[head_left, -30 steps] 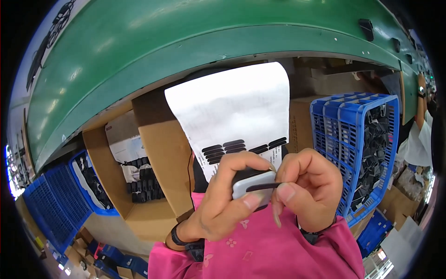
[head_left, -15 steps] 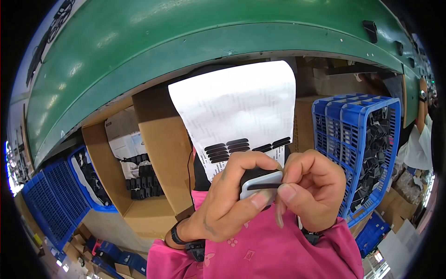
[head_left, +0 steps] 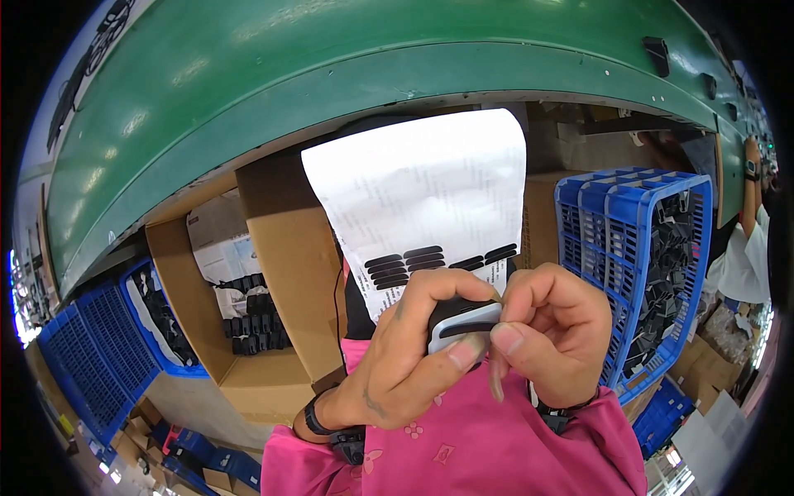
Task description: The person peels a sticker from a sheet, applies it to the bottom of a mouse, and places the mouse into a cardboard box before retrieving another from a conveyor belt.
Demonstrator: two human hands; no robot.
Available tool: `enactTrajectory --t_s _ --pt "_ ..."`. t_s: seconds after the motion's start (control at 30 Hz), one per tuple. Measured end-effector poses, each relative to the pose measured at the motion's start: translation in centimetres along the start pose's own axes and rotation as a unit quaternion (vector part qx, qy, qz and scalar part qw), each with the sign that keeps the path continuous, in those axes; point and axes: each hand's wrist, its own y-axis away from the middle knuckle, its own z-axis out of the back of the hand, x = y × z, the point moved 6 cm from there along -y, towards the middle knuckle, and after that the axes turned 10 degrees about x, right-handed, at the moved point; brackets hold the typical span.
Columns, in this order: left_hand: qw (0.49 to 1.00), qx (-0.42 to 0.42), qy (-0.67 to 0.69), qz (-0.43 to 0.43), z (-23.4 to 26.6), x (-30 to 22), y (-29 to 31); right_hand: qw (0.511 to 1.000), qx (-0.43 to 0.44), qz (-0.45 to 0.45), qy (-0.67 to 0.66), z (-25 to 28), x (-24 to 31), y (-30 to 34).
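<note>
In front of my body, my left hand (head_left: 401, 351) is closed around a small black part with a light grey, rounded face (head_left: 442, 323). Its thumb presses on the lower edge of that face. A thin curved black strip (head_left: 465, 329) lies along the face. My right hand (head_left: 562, 335) pinches the strip's right end between thumb and forefinger, against the part's edge. Just beyond my hands is a white paper sheet (head_left: 422, 182), bearing several black strips (head_left: 423, 256) in rows near its lower edge.
A green workbench (head_left: 347, 66) spans the far side. At left stands an open cardboard box (head_left: 285, 281) holding several black parts (head_left: 258, 325). A blue crate (head_left: 600, 264) with black parts is on the right; more blue crates (head_left: 99, 347) stand far left. Another person's arm (head_left: 750, 190) shows far right.
My right hand has shifted slightly left, its thumb tip closer in over the strip's end. The left hand and the part are almost unmoved.
</note>
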Motion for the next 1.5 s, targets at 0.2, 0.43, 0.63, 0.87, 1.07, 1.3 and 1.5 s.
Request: enactTrajectory --t_s 0.2,0.43,0.63,0.87,1.07,1.3,1.5 --pt "1.000 -0.004 -0.015 0.003 -0.1 -0.5 -0.2 1.000 0.000 0.006 0.017 0.2 -0.1 -0.1" --pt "0.999 -0.014 -0.038 -0.016 0.0 -0.4 0.0 0.999 -0.032 -0.017 0.030 -0.3 0.2 -0.2" --pt "0.999 -0.015 -0.046 -0.018 0.1 -0.4 0.1 0.999 -0.025 0.008 0.038 -0.3 -0.1 0.0" --pt "0.996 -0.024 -0.087 -0.027 -0.2 -0.6 -0.3 0.996 -0.053 -0.003 0.074 -0.1 0.0 -0.4" --pt "0.976 -0.047 0.183 0.112 0.3 1.9 0.0 0.991 -0.116 -0.017 -0.072 2.6 -2.4 0.0" --pt "0.990 -0.132 -0.040 -0.027 4.6 1.0 2.9 0.941 -0.252 0.049 0.219 7.4 -2.0 -0.5" --pt "0.922 -0.363 0.127 0.042 13.8 4.3 14.8 0.984 -0.174 0.020 -0.021 21.9 -3.2 -6.2"
